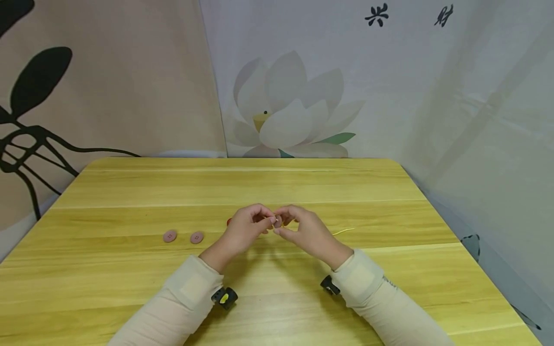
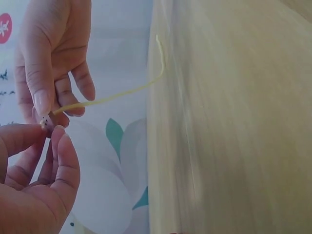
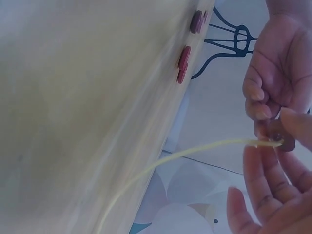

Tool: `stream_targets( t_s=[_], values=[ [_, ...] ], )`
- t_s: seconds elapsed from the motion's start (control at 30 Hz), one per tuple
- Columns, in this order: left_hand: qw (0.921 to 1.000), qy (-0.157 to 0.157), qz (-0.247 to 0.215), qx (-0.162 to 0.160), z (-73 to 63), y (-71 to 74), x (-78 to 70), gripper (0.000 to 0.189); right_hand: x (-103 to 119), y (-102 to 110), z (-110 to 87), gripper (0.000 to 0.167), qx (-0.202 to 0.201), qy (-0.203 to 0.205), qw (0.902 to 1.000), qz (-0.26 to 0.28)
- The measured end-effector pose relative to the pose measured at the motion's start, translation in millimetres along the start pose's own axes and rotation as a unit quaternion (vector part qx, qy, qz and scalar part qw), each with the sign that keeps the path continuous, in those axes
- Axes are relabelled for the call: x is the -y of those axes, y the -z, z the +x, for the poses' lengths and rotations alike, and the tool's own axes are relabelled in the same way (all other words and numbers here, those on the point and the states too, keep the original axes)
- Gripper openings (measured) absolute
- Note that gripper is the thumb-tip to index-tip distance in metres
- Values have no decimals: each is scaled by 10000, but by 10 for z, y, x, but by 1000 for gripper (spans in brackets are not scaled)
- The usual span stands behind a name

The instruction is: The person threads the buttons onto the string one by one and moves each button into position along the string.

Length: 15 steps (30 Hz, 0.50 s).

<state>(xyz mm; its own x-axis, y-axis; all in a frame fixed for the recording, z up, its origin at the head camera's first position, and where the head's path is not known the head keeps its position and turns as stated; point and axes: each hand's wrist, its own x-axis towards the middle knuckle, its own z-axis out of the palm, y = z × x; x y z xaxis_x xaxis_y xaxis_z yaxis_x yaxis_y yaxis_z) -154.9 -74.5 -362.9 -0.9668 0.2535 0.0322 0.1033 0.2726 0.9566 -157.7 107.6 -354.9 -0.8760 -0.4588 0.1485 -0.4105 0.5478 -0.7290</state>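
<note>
A pinkish-brown button [image 1: 278, 221] is held up above the table between the two hands. My left hand [image 1: 245, 227] pinches its edge between thumb and fingers, as the left wrist view shows. The thumb and fingers of my right hand [image 1: 308, 231] hold the same button from the other side. Through the button runs a yellow string [image 3: 214, 145], and its long tail hangs out past the right hand. A short pale bit shows at the button's face [image 2: 45, 121] by the left fingertips; fingers partly cover that spot.
Two dusty-pink buttons [image 1: 170, 236] lie on the wooden table [image 1: 277, 312] left of the hands. Red buttons [image 3: 184, 57] sit nearer, mostly hidden behind the left hand in the head view. A printed curtain [image 1: 298, 29] hangs behind the table.
</note>
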Motion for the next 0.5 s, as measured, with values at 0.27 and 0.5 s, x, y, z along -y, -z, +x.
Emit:
stream_targets(
  t_s=[0.27,0.5],
  values=[
    [10000,-65,15,65,3,5,-14,11,-17,28,-3,28,-14,-114,9998,-155],
    [10000,-19,-13,27,8,4,-27,10,-11,45,4,26,-21,-63,9983,-575]
  ],
)
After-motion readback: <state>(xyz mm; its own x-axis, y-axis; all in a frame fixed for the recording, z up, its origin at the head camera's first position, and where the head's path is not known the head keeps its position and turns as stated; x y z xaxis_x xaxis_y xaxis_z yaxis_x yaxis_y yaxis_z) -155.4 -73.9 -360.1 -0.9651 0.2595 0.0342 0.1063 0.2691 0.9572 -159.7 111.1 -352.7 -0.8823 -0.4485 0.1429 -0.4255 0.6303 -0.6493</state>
